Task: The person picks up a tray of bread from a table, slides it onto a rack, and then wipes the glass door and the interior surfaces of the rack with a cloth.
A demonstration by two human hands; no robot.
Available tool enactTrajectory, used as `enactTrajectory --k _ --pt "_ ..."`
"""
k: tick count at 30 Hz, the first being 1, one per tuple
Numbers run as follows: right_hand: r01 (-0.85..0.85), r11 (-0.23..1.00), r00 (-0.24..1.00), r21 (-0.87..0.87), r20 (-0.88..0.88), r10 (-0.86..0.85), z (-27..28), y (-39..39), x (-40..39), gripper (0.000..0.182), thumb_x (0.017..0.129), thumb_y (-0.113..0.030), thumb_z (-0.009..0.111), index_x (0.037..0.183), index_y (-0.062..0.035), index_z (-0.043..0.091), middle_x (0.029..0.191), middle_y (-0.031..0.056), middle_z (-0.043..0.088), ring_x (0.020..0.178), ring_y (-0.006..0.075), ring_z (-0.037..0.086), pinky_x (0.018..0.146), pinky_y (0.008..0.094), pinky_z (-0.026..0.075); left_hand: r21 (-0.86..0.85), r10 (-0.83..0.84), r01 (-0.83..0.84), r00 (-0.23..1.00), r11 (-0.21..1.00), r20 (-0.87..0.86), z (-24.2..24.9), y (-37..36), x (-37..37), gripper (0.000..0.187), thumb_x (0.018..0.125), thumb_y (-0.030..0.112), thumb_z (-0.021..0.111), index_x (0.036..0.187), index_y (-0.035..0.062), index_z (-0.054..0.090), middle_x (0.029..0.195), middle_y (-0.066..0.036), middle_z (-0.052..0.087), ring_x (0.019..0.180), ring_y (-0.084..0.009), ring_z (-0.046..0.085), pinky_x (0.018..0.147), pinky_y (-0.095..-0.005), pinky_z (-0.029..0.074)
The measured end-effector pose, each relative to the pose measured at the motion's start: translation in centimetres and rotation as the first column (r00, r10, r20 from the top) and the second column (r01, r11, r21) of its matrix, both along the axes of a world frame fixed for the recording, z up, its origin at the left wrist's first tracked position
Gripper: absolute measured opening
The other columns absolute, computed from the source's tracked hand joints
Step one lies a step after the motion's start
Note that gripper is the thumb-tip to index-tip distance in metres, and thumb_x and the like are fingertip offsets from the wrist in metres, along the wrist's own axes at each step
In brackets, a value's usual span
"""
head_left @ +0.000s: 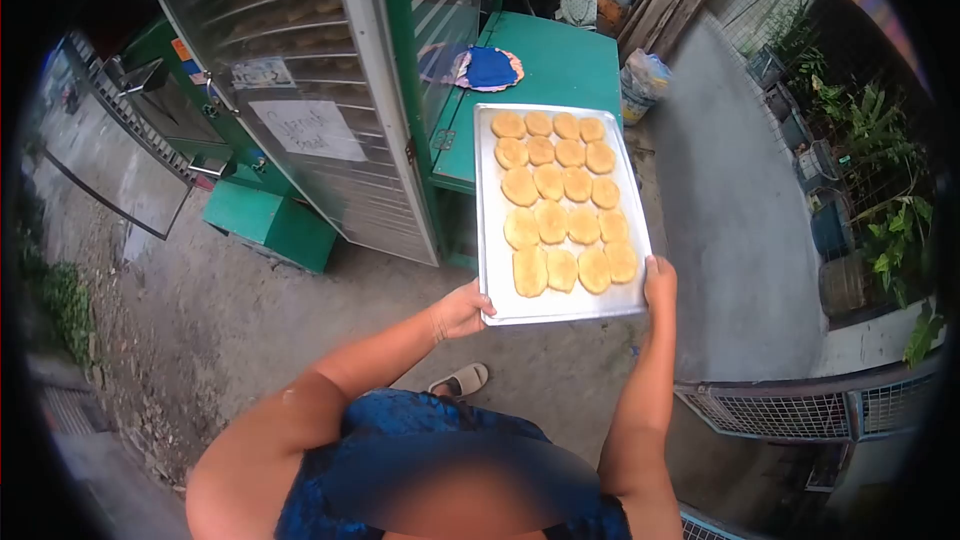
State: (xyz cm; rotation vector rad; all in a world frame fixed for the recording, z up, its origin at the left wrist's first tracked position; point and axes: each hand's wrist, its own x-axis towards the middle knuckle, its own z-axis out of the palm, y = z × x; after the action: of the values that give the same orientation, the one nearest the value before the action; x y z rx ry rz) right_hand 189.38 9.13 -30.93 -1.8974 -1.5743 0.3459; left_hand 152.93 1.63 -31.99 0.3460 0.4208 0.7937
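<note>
A shallow metal baking tray is held out in front of me, with rows of round golden bread rolls on it. My left hand grips its near left corner, thumb over the rim and fingers hidden underneath. At the near right corner, my right hand is closed on the edge of the same tray. The tray's far end overlaps a green table in this view. On that table lies a blue cloth pad with a patterned border.
Left of the tray stands a tall rack cabinet with a framed clear door and a handwritten paper sign. A green box sits on the ground beside it. Plant pots line the right side, and a wire-mesh panel stands nearer me.
</note>
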Motion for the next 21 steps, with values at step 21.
enactTrajectory --k 21 --pt "0.068 0.993 0.598 -0.092 -0.793 -0.115 6.5 -45.2 -40.4 0.024 0.09 -0.021 0.049 0.097 0.0012 0.05 0.09 0.0071 0.053 0.081 0.0122 0.049 0.075 0.0252 0.04 0.05 0.173 -0.17 0.984 0.984 -0.051 7.7 -30.6 -36.9 0.085 0.049 -0.002 0.048 0.131 -0.0028 0.028 0.121 -0.019 0.046 0.112 -0.0262 0.048 0.096 -0.0336 0.038"
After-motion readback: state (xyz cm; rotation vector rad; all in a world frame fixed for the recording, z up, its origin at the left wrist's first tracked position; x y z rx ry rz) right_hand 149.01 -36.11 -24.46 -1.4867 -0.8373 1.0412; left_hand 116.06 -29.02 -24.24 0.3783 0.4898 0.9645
